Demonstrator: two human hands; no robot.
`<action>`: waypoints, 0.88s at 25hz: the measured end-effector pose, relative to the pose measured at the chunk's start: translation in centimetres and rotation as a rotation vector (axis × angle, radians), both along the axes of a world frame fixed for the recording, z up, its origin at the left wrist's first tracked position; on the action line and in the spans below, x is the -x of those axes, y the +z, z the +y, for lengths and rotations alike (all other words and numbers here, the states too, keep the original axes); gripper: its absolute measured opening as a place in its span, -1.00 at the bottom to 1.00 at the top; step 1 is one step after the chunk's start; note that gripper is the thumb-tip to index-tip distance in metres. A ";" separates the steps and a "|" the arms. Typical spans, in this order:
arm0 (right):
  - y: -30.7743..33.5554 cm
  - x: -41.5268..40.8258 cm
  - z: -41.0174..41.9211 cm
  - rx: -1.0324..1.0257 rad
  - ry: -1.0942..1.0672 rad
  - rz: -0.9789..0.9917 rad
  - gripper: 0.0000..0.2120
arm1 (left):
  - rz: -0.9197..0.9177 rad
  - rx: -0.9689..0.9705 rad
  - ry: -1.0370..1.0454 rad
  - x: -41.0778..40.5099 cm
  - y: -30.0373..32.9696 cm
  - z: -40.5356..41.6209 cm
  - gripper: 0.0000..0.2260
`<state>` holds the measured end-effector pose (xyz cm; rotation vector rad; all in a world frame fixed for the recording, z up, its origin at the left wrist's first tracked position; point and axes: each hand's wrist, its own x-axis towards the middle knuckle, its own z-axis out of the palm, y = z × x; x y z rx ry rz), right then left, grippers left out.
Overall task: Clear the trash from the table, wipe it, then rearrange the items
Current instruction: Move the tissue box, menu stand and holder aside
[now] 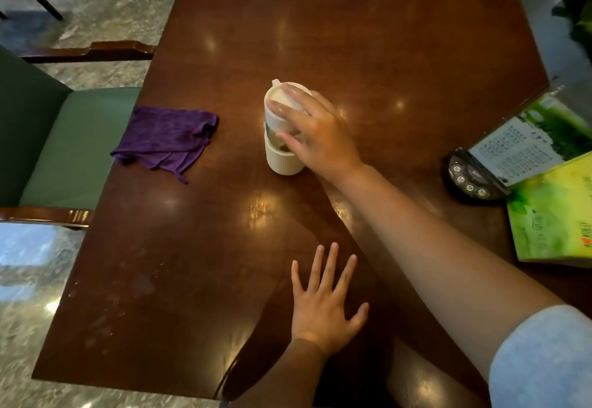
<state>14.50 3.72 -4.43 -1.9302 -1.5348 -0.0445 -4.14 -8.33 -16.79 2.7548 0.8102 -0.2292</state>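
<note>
- The table [320,39], dark polished wood, fills most of the view; no loose trash shows on it, and faint smears remain near the front left corner, so I judge the clearing done and the wiping nearly or wholly done
- A green-cushioned chair [73,142] stands at the left edge of the table
- Green booklets [551,212] lie at the right edge, partly over a dark round call-button unit [467,180]
- A purple cloth [166,138] lies crumpled at the left edge, untouched, well apart from both hands
- The cup [283,129], cream with a lid and a ribbed base, stands upright near the table's middle
- The right hand [315,134] is wrapped around the cup from its right side, fingers over lid and body; whether it bears weight cannot be told
- The left hand [323,305] lies flat, fingers spread, on the near part of the table, holding nothing
- Judgement: the step in hand is repositioning the cup. To do it well, grip the body below the lid, since the lid may lift off, keep it upright, and set it down clear of the booklets
</note>
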 end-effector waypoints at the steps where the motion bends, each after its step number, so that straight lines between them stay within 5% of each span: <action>1: 0.0 -0.2 -1.2 -0.005 -0.031 0.002 -0.62 | -0.002 -0.006 -0.002 0.0 0.0 0.0 -0.30; 22: -1.6 -5.4 -26.9 -0.074 -0.620 -0.325 -0.69 | 0.045 -0.053 -0.013 0.0 0.1 -0.3 -0.34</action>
